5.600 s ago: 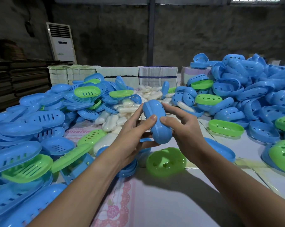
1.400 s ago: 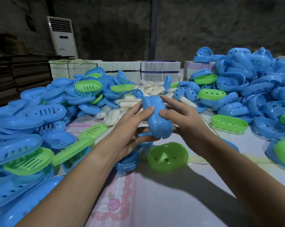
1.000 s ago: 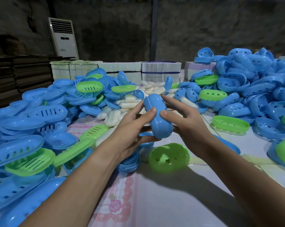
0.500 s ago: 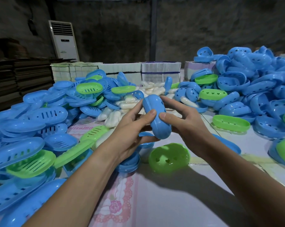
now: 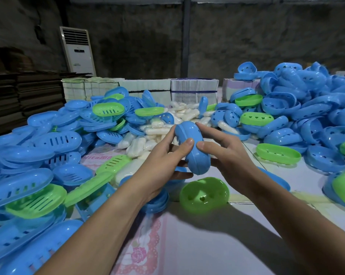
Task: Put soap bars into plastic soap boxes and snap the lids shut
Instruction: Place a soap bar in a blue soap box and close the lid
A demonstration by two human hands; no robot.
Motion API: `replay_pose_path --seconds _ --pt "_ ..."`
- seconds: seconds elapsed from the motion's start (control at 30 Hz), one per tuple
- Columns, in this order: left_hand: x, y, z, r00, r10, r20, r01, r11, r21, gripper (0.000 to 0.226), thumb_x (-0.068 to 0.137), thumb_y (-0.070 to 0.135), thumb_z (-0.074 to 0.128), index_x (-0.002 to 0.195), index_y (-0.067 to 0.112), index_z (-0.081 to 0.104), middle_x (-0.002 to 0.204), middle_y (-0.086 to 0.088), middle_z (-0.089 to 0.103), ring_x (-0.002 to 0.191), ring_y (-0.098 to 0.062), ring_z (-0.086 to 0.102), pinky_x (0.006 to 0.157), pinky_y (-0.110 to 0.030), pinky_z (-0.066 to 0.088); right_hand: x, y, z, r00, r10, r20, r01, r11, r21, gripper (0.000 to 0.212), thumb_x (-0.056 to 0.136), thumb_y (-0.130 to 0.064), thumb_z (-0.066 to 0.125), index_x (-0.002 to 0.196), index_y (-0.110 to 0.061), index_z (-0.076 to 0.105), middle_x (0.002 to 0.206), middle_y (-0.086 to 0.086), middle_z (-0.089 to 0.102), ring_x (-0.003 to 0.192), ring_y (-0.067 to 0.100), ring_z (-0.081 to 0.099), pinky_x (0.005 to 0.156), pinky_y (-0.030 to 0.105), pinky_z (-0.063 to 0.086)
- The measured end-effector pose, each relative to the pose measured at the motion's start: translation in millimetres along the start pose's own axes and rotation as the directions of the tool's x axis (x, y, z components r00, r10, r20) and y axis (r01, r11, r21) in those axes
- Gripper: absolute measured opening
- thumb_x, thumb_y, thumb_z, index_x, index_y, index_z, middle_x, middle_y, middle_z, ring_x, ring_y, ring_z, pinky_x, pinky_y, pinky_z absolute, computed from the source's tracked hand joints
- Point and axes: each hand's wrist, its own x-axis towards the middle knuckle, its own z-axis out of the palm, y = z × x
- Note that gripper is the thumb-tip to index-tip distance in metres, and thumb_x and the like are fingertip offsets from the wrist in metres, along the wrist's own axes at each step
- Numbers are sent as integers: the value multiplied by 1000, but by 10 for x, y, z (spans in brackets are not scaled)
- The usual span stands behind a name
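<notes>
A closed blue soap box point(image 5: 195, 153) is held above the table between both hands, its long axis pointing away from me. My left hand point(image 5: 161, 163) grips its left side, thumb pressed on the lid and fingers underneath. My right hand point(image 5: 225, 155) grips the right side, thumb on top beside the left thumb. Whatever is inside the box is hidden. Wrapped white soap bars point(image 5: 139, 143) lie heaped behind the hands. A green box half point(image 5: 204, 194) with heart holes lies open side up just below the held box.
Blue and green slotted lids point(image 5: 28, 175) are piled on the left; blue and green box halves point(image 5: 298, 120) are heaped on the right. Bundled flat cartons point(image 5: 193, 92) line the back of the table point(image 5: 217, 245). A standing air conditioner point(image 5: 78, 50) is at the far left wall.
Both hands have kept squeezing the same blue box with only small shifts; the box is tilted slightly differently. The piles have not moved.
</notes>
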Motion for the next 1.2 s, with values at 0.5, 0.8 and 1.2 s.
replay_pose_path --seconds 0.5,0.8,1.2 --pt "7 -16 92 997 59 -44 -62 996 -66 47 98 31 61 120 71 50 129 -11 63 102 -25 75 71 -35 62 26 -6 3 999 -2 -53 3 1000 18 57 81 -22 70 136 -29 60 129 3 65 118 22 64 87 42 59" --pt "-11 -1 98 998 56 -36 -58 996 -68 46 92 36 66 118 71 53 130 -14 61 104 -24 74 70 -36 61 19 3 -26 999 -29 -40 29 999 -23 62 77 -30 74 137 -28 59 130 1 65 117 22 65 88 46 59" --pt "35 -59 103 996 42 -77 -56 980 -189 57 96 29 65 144 54 46 117 -4 73 100 -23 76 68 -35 62 45 -14 -11 994 -64 -87 62 998 -24 60 71 -34 76 130 -33 64 120 -9 70 108 12 69 83 34 59"
